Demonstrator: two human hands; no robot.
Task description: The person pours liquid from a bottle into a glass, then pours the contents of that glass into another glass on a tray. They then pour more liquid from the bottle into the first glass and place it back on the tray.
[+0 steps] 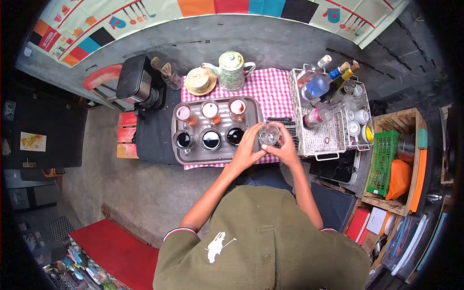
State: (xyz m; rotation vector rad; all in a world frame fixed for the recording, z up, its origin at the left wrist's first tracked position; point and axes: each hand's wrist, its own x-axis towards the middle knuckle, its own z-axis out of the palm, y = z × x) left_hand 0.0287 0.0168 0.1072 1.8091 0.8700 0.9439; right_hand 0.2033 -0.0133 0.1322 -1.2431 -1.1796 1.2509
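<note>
Both hands are wrapped around a clear drinking glass point(269, 134), held in front of my body at the tray's right edge. My left hand point(247, 149) closes on its left side and my right hand point(287, 146) on its right, thumbs toward me. Beside them a brown serving tray point(199, 155) bears two rows of glasses. The far row has reddish drinks, such as the glass point(210, 111) in its middle. Dark drinks fill the near row, including the glass point(235, 136) closest to my left hand. Fork-like utensils point(290, 126) lie just beyond my right hand.
A patterned teapot point(232, 72) and a lidded cup on a saucer point(198, 81) stand behind the tray on a checkered cloth point(275, 89). To the right, a white wire rack point(328, 140) holds bottles and cups. A black coffee machine point(135, 82) stands left.
</note>
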